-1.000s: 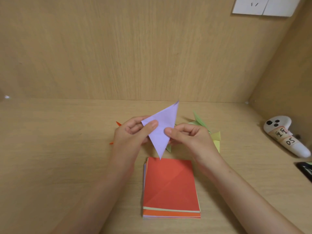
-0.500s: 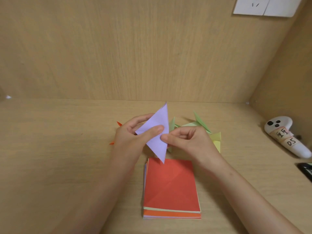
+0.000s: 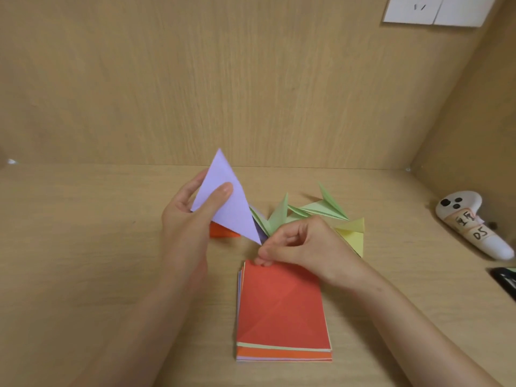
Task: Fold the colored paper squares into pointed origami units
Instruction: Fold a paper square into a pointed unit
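My left hand (image 3: 190,219) holds a purple paper folded into a pointed triangle (image 3: 226,202) above the table, thumb across its front and fingers behind. Its lower tip points down to the right, just above my right hand (image 3: 301,247). My right hand has curled fingers whose tips pinch the far edge of the stack of colored paper squares (image 3: 282,311), red sheet on top. Finished green pointed units (image 3: 321,209) and a yellow unit (image 3: 351,236) lie behind my right hand. An orange unit (image 3: 223,231) lies partly hidden under my left hand.
A white controller with a taped label (image 3: 472,222) lies at the right by the side wall, a black object (image 3: 505,280) near it at the frame's edge. Wooden back wall (image 3: 251,79) carries a white socket plate (image 3: 435,9) at top right.
My left hand carried the purple triangle up and to the left, alone. My right hand let go of it and dropped to the far edge of the paper stack.
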